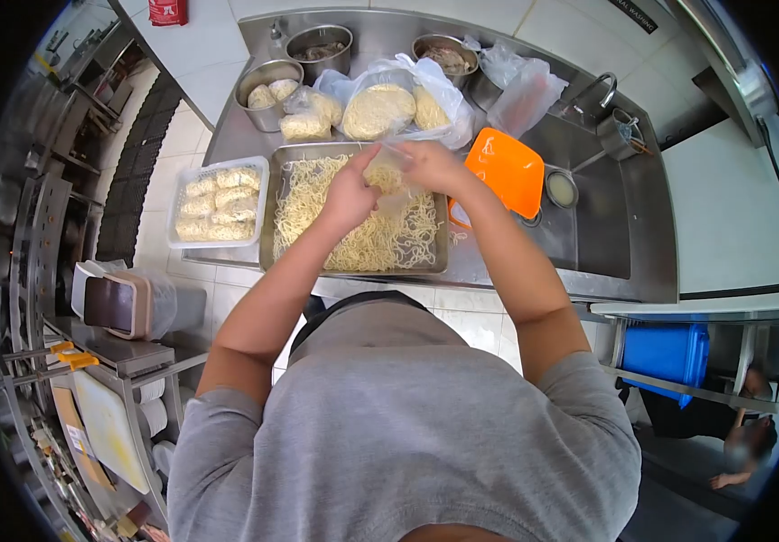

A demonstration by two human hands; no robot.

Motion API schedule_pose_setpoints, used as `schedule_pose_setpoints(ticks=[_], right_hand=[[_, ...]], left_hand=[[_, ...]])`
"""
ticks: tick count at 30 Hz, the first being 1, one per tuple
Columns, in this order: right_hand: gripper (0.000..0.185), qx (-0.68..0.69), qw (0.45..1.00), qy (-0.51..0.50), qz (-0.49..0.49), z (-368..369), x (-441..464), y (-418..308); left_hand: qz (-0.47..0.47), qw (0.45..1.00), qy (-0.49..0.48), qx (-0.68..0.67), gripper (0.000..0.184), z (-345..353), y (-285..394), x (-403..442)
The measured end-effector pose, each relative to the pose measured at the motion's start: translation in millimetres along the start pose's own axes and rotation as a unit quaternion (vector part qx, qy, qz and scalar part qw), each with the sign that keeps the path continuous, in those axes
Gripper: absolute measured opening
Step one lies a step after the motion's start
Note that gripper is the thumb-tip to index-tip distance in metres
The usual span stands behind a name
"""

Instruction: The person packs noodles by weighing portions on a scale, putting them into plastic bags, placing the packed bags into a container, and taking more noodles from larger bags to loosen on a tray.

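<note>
Both my hands are over a metal tray (271, 217) spread with loose noodles (344, 239). Between them is a small clear plastic bag (391, 173), held near its top. My left hand (351, 194) pinches the bag's left side, and my right hand (430, 166) grips it from the upper right. Whether noodles are inside the bag or only show through it, I cannot tell. Left of the tray, a white plastic basket (175, 203) holds several bagged noodle portions (222, 203). Beyond the tray, large noodle bundles (378, 112) sit in an open plastic bag (457, 131).
An orange plastic container (508, 172) lies right of the tray, beside the sink (606, 244) and its tap (601, 86). Metal pots (319, 45) line the back of the counter. A bin (141, 303) stands at lower left. Another person (746, 443) is at lower right.
</note>
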State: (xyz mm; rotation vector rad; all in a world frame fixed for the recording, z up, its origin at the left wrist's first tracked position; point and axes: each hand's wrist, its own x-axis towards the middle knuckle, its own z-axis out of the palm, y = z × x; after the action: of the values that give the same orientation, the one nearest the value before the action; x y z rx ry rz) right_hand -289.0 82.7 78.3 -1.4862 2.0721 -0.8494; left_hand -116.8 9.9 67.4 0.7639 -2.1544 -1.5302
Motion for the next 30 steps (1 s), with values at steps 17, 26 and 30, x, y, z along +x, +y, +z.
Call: schedule_pose_setpoints(ticks=[17,26,30], right_hand=[[0.06,0.027,0.996,0.0,-0.086,-3,-23,6],[0.071,0.436,0.9,0.008,0.0,60,5,-18],[0.018,0.366,0.929,0.025,-0.051,50,14,-76]], left_hand=[[-0.111,0.966,-0.009,-0.233,0.069,-23,25,-8],[-0.035,0.949,-0.086,-0.301,0.058,-80,93,-33],[0.036,0.955,-0.034,-0.293,0.06,-121,95,-46]])
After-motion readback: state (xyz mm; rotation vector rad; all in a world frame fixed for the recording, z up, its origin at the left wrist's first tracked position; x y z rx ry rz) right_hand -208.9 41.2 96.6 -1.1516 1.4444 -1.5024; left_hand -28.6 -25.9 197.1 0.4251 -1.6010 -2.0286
